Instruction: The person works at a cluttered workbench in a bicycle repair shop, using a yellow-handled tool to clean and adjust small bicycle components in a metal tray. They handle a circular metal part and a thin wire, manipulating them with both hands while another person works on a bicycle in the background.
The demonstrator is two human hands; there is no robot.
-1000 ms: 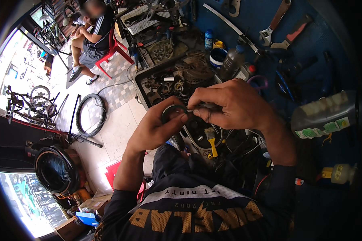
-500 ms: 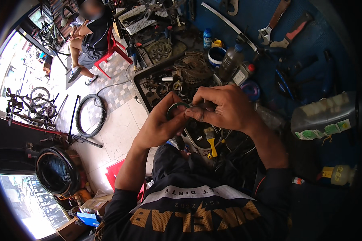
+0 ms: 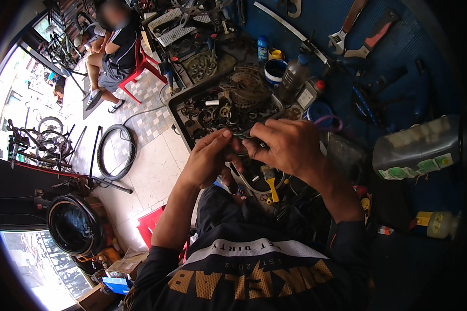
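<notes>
My left hand (image 3: 205,159) and my right hand (image 3: 291,145) meet in front of my chest, over the near edge of a parts tray (image 3: 175,122). Between them is a small, thin metal ring (image 3: 242,152), mostly covered by the fingers. The right thumb and fingers pinch its right side. Left fingers curl about the other side, looser and partly spread. What kind of ring it is cannot be made out. Under the hands, a yellow-handled brush (image 3: 271,187) rests in a round tray (image 3: 254,187).
Greasy sprockets (image 3: 244,88) fill the parts tray. Behind it stand a dark bottle (image 3: 294,78), a blue-and-white tub (image 3: 276,71) and a grey container (image 3: 311,93). Tools hang on a blue board, including an adjustable wrench (image 3: 342,36). At left, a person sits on a red chair (image 3: 141,67) near a tire (image 3: 116,153).
The left fingers have loosened from a tight pinch and spread apart. The right hand has shifted slightly down and turned, still pinching the ring. My view has moved a little.
</notes>
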